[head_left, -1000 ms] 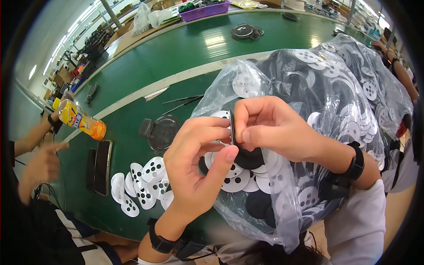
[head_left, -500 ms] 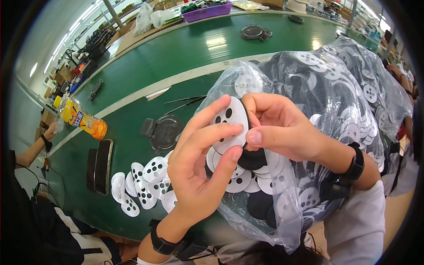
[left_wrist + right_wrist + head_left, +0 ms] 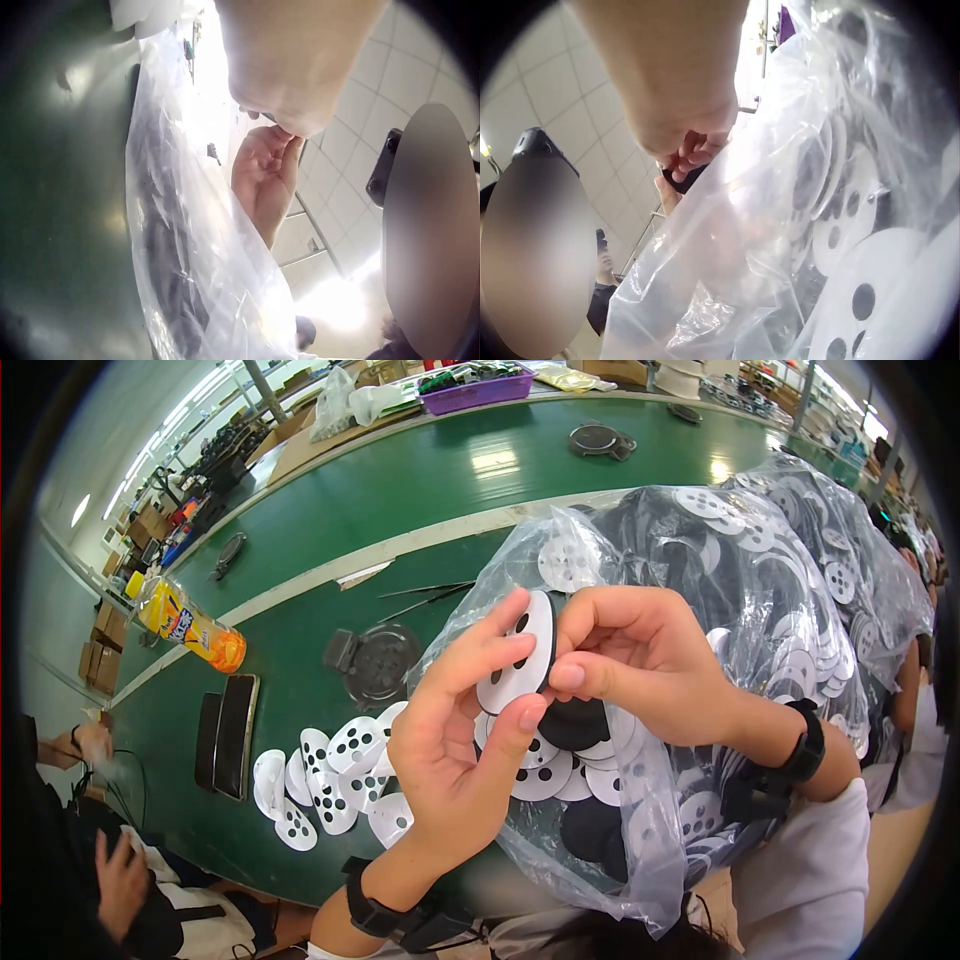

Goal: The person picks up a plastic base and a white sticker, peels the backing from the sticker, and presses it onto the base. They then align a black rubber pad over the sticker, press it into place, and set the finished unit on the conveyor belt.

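A white round pad [image 3: 518, 680] with black holes and a black back is held up between both hands, tilted so its white face turns left. My left hand [image 3: 450, 745] holds it from the left, fingers over the white face and thumb near the lower edge. At its right edge, my right hand [image 3: 650, 670] pinches it between thumb and fingers. From the right wrist view, the pad's black side [image 3: 690, 180] shows below the right fingers. Underneath the hands, more white pads [image 3: 545, 775] and a black pad [image 3: 578, 725] lie at the mouth of a clear plastic bag [image 3: 650, 840].
Loose white pads [image 3: 330, 780] are spread left of the hands, beside two dark phones [image 3: 235, 735]. A dark round plastic part [image 3: 380, 660], tweezers [image 3: 430, 596] and an orange drink bottle [image 3: 190, 625] lie farther back. Another person's hand [image 3: 120, 885] is at lower left.
The pad turned from edge-on to show its white face, then turned partly edge-on again. Both hands stayed on it. Dark parts on the far green belt shifted right.
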`<state>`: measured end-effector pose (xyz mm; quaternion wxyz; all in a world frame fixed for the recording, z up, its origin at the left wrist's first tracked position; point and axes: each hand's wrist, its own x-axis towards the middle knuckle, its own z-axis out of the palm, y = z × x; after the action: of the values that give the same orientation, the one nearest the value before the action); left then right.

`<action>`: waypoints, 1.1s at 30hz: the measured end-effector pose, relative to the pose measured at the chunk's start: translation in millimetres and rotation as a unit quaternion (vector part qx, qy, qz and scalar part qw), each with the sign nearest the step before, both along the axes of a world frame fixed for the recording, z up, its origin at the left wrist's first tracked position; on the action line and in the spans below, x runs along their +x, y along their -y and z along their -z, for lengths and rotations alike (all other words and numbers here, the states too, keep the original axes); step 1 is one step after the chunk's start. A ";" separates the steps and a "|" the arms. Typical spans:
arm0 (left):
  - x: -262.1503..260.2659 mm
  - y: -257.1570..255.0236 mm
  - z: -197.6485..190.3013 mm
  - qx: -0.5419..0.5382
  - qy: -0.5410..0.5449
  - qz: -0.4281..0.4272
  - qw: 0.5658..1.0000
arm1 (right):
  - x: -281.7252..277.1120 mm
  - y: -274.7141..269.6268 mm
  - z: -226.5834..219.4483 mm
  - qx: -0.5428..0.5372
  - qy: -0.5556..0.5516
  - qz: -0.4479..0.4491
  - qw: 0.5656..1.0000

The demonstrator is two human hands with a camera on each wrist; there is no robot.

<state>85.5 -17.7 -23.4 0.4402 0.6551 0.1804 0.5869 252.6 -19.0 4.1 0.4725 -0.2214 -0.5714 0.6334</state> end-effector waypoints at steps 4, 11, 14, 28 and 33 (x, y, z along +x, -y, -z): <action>0.6 -0.8 2.0 0.005 0.011 -0.003 1.000 | -2.8 2.2 4.6 0.002 -0.007 0.026 1.000; 1.3 0.5 3.2 0.021 0.024 0.021 0.999 | -4.6 3.7 3.3 -0.001 -0.012 0.026 1.000; 2.3 3.5 3.6 -0.011 0.054 0.041 0.998 | -3.7 3.5 2.9 0.017 -0.006 0.018 1.000; 4.0 6.1 -1.7 0.041 -0.014 0.022 0.999 | -7.2 6.4 7.5 -0.005 0.002 0.076 0.997; -6.4 0.2 2.2 -0.002 -0.021 -0.029 0.999 | -3.5 0.2 11.4 0.128 0.110 0.095 0.981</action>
<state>79.1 -17.9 -25.6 0.4201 0.6609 0.2100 0.5853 249.1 -19.2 -7.3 0.4894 -0.2808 -0.6727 0.4786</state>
